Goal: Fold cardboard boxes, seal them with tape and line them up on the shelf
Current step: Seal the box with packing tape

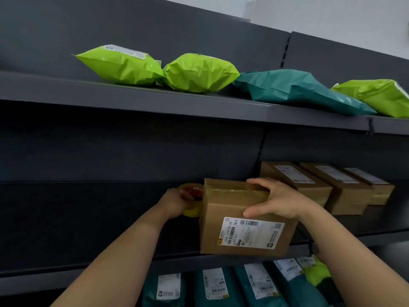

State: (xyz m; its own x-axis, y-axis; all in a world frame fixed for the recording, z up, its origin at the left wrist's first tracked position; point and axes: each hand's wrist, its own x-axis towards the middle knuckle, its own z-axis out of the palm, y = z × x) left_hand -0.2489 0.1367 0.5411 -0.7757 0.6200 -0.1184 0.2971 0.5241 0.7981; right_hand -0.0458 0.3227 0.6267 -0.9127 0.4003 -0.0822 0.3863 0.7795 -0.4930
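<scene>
While the right hand (278, 202) grips it, a taped cardboard box (243, 220) is held at the front edge of the middle shelf (88, 271).
Right fingers curl over the taped top, thumb on the labelled front. The left hand (174, 203) holds a tape roll (193, 210), fingers wrapped round it, just left of the box. Three sealed boxes (345, 191) stand in a row further right. Mailer bags (199, 73) lie on the shelf above.

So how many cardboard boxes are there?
4: held box in the right hand; first box, second box, third box lined along the shelf to its right. Others may be hidden.
</scene>
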